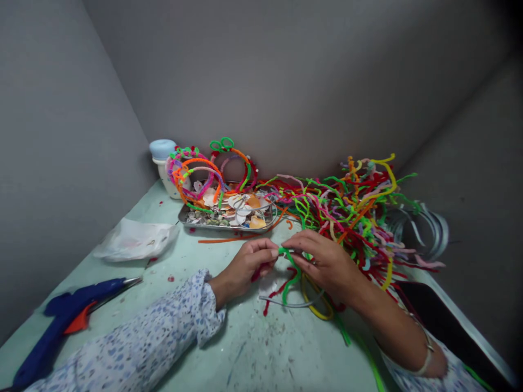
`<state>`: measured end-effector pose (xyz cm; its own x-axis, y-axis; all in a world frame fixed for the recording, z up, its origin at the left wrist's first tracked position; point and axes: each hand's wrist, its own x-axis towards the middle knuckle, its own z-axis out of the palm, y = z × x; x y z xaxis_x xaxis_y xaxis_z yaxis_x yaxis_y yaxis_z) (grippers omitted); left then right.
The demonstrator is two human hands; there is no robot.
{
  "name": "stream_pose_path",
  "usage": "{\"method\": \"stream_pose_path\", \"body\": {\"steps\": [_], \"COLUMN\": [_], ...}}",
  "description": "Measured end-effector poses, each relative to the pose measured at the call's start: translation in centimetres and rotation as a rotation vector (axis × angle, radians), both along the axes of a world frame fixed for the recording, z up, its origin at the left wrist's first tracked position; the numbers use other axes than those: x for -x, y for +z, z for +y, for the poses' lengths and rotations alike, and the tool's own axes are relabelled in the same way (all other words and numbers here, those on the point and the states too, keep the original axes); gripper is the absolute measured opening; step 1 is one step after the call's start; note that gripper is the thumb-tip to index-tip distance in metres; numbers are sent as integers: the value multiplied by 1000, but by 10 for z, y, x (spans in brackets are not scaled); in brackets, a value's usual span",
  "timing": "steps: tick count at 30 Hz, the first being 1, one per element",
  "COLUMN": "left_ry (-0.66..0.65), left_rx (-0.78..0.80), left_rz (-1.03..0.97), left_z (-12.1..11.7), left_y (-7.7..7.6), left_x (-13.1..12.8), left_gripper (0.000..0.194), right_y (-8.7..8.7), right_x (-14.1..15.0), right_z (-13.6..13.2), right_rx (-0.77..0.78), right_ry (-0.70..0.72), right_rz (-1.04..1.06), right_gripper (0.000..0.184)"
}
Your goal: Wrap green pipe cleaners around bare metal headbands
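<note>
A green pipe cleaner (291, 282) is stretched between my hands, its free end curling down toward the tabletop. The fingertips of my left hand (250, 262) pinch it at one end. On the other side, the thumb and fingers of my right hand (329, 264) close on it. Under the right hand lie a grey curved band (292, 305), a yellow pipe cleaner loop (322, 313) and dark red pipe cleaner pieces (266, 307); the palm hides part of them. Whether the green pipe cleaner is wound on the band, I cannot tell.
Behind stands a metal tray (229, 228) of shells, with wrapped headbands (200, 174) over it. A white jar (166, 169), plastic bag (134, 239) and blue glue gun (77, 305) are left. A pipe cleaner heap (347, 201), grey headbands (437, 234) and dark phone-like slab (441, 326) lie right.
</note>
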<state>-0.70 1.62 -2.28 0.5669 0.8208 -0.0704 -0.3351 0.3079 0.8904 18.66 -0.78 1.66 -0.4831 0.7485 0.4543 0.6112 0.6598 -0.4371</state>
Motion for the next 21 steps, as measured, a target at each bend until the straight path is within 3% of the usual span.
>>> {"method": "stream_pose_path", "body": {"steps": [14, 21], "left_ry": [-6, 3], "left_rx": [28, 30], "left_rz": [-18, -19], "left_z": [1, 1], "left_y": [1, -1], "left_x": [0, 0], "left_gripper": [14, 14], "right_y": [-7, -8], "right_x": [0, 2], "right_z": [1, 0], "right_rx": [-254, -271], "right_ry": [-36, -45], "right_rz": [-53, -40], "right_gripper": [17, 18]}}
